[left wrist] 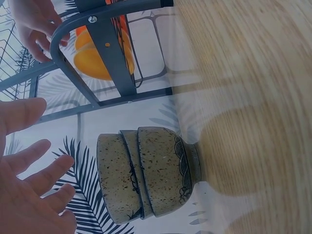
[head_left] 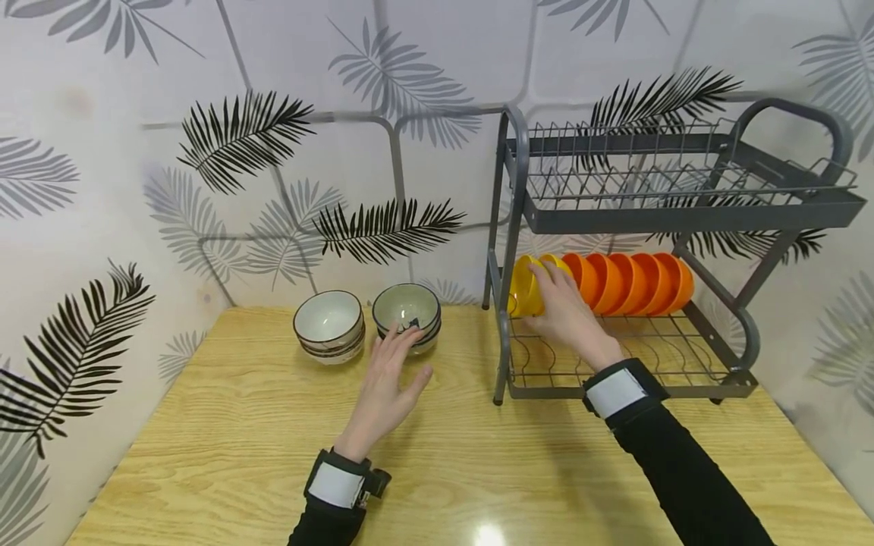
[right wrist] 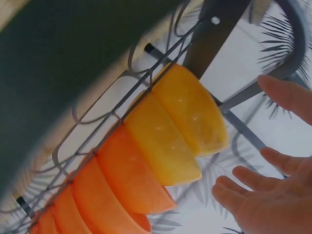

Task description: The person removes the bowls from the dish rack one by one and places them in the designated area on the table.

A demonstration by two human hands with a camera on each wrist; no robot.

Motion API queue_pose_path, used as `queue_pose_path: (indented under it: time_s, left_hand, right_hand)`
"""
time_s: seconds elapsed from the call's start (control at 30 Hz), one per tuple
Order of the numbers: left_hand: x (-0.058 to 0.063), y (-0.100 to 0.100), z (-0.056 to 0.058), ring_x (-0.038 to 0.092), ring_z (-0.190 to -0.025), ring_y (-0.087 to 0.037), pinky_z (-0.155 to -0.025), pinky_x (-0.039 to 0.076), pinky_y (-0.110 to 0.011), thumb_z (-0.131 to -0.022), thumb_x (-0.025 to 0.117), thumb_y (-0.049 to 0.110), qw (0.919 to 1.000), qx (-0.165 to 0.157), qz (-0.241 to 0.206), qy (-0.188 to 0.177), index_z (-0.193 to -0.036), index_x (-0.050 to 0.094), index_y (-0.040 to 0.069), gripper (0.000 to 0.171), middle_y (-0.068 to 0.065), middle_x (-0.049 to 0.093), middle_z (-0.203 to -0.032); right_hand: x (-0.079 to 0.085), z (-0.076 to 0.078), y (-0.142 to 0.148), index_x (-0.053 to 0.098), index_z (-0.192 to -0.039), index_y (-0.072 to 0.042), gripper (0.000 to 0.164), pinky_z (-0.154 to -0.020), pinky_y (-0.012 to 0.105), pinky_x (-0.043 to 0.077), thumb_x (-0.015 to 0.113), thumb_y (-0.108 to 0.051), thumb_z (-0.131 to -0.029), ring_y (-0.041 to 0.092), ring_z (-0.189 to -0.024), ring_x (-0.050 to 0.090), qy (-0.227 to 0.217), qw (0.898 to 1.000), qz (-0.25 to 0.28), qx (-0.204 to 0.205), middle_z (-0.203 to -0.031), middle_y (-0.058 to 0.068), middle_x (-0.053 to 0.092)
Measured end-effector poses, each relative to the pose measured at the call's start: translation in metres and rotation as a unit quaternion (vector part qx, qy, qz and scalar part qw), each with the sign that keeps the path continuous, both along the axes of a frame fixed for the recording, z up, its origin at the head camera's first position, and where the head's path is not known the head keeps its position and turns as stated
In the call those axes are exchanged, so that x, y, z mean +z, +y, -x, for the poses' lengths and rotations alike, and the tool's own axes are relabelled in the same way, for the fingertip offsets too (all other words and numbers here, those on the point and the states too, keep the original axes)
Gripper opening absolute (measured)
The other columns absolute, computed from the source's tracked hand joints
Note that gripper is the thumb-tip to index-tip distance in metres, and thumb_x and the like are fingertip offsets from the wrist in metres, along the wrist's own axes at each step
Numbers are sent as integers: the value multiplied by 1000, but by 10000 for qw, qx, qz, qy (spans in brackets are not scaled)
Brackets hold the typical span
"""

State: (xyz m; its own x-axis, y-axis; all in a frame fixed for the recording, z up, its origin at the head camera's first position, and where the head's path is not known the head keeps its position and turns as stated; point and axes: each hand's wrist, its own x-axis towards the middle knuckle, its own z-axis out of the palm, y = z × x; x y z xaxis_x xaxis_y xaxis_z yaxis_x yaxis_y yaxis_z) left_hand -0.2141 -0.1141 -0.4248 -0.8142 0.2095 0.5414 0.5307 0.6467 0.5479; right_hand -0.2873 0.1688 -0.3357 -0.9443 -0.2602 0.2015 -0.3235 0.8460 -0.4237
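My left hand [head_left: 384, 394] reaches toward a stack of speckled grey-green bowls [head_left: 404, 302] with dark rims, fingers spread. In the left wrist view, a gap shows between that hand's fingers and the three nested bowls [left wrist: 161, 168]. Inside the rack's lower tier, my right hand [head_left: 567, 312] is beside two yellow bowls [head_left: 522, 288] standing on edge at the left end. The right wrist view shows its fingers apart from the nearest yellow bowl [right wrist: 190, 112], thumb extended, nothing in the palm. Several orange bowls [head_left: 672, 284] continue the row to the right.
A two-tier dark grey dish rack [head_left: 683, 220] stands on the right of the wooden table [head_left: 239, 440]. Its upper wire tier overhangs the bowls and my right hand. Left of the speckled stack is a stack of white bowls [head_left: 328, 318]. A leaf-patterned wall [head_left: 273, 61] closes the back.
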Motion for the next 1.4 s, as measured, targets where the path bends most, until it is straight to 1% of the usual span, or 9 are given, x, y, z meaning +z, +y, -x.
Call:
queue_pose_path:
  time_s: [0.2,0.4,0.6,0.73,0.8,0.93,1.07,1.2,1.4]
  left_hand:
    - [1,-3,0,31,-149,-47,-125,14,-64,-95,67,15,10000,4,-57,-9,-142,51,-2,52,-23,50,-150]
    - [2,-4,0,30,-149,-47,-125,13,-64,-95,67,15,10000,-14,-74,-4,-142,51,-1,53,-23,50,-150]
    - [3,-6,1,30,-150,-45,-125,14,-64,-95,67,15,10000,-29,-54,-43,-143,50,1,53,-22,49,-151]
    - [4,-6,2,29,-152,-42,-127,12,-60,-95,67,15,9998,-66,-84,-141,-145,50,3,54,-20,49,-152]
    - [5,-6,2,29,-152,-41,-127,11,-59,-95,67,16,9998,-84,-88,-155,-145,50,3,54,-20,49,-152]
    - [5,-6,2,30,-151,-42,-127,12,-60,-95,67,17,9999,-85,-38,-62,-144,50,2,54,-21,49,-151]
    - [5,-5,2,31,-150,-44,-126,14,-62,-95,67,16,10000,-75,-17,8,-144,50,1,54,-21,50,-151]
    - [4,-5,3,32,-149,-46,-125,15,-64,-95,68,14,10000,-86,-20,28,-143,50,1,54,-22,50,-150]
    - [4,-5,2,32,-148,-47,-125,14,-64,-95,67,14,10000,-76,-24,-6,-143,50,0,53,-23,49,-150]
  right_hand:
    - [2,17,-9,29,-155,0,87,-112,69,38,78,-8,-83,52,-148,22,169,9986,-489,58,-162,31,22]
    - [-4,33,-18,32,-153,5,89,-118,64,34,82,-12,-82,52,-147,25,361,9941,-1018,84,-160,32,23]
    - [-15,48,-24,40,-150,1,87,-121,65,27,86,-13,-77,56,-147,22,536,9904,-1273,111,-159,36,17]
    - [-19,52,-26,40,-151,-2,89,-122,65,24,87,-14,-76,57,-146,22,563,9881,-1427,116,-158,37,18]
    - [-20,53,-26,39,-152,-2,90,-122,65,25,87,-13,-76,58,-146,23,585,9865,-1525,95,-157,38,19]
    - [-20,56,-26,41,-150,-3,88,-121,65,28,87,-10,-76,58,-142,27,617,9841,-1666,64,-153,38,23]
    - [-21,59,-26,41,-150,-4,88,-119,64,31,88,-11,-75,56,-139,31,570,9819,-1804,18,-150,38,26]
    - [-22,62,-26,39,-151,-6,92,-120,63,31,88,-12,-74,54,-138,30,440,9798,-1949,-15,-150,36,24]
    - [-23,66,-28,41,-150,-7,92,-118,62,33,89,-11,-72,53,-135,33,489,9782,-2020,-31,-148,35,27]
